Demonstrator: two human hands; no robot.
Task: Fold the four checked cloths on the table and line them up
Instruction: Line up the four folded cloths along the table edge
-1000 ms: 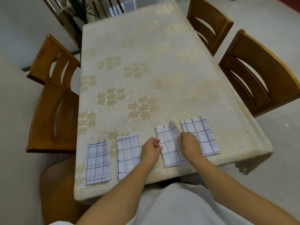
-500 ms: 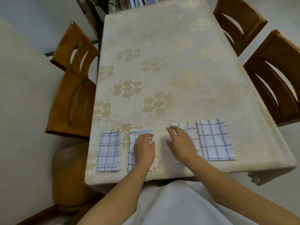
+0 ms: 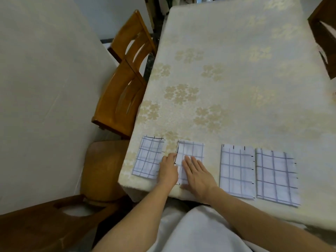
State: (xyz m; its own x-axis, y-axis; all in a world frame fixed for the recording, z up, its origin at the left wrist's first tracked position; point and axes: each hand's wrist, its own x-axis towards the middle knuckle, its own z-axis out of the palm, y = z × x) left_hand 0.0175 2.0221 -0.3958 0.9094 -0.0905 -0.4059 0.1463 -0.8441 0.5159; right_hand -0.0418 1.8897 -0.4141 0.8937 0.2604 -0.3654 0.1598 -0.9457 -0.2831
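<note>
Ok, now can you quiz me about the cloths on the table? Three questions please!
1. How many folded checked cloths lie on the table?
2. True or false: the right hand lies flat on the second cloth from the left.
3. Which neighbouring cloths sit closest together? A: the left pair. B: the middle pair. C: the right pair.
Key: 1: four. 2: true. 3: C.
</note>
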